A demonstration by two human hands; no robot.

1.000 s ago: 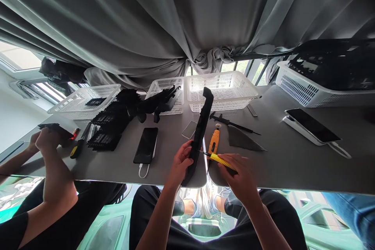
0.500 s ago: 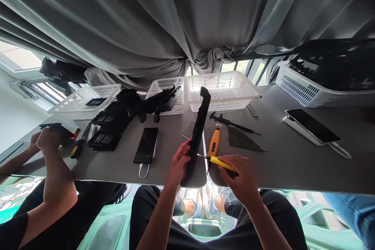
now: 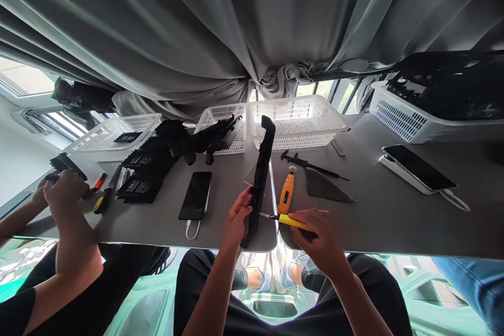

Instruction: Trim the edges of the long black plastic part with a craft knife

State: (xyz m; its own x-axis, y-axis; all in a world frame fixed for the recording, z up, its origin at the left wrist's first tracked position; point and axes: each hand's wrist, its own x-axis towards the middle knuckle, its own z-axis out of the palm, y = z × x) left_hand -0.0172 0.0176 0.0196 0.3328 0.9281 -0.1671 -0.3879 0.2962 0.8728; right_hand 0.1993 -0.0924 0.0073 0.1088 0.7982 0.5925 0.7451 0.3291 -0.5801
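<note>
Grey curtain fills the back of the room. Below it is the grey table, with white baskets along the far edge. The right basket is loaded with black parts, and a heap of black parts lies left of centre.

Centre: the left hand is clenched round the lower part of a long black plastic part. The part stands nearly upright at the near table edge, hooked end up. The right hand grips a yellow-handled knife, its blade tip touching the part's right edge just beside the left fingers.

Step, as a judgement: trimming or scraping along that edge, mid-stroke. The next move calls for a steady hold on the part and the blade kept clear of the left thumb.

An orange tool lies just behind the knife, with a thin black tool farther back. A dark phone with white cable lies to the left and a second phone well to the right.

Far left, a co-worker's hand holds a small black piece. A red-handled tool is beside it.

Writing: none readable on the table items. The print on the shoes under the table is too small to tell.
</note>
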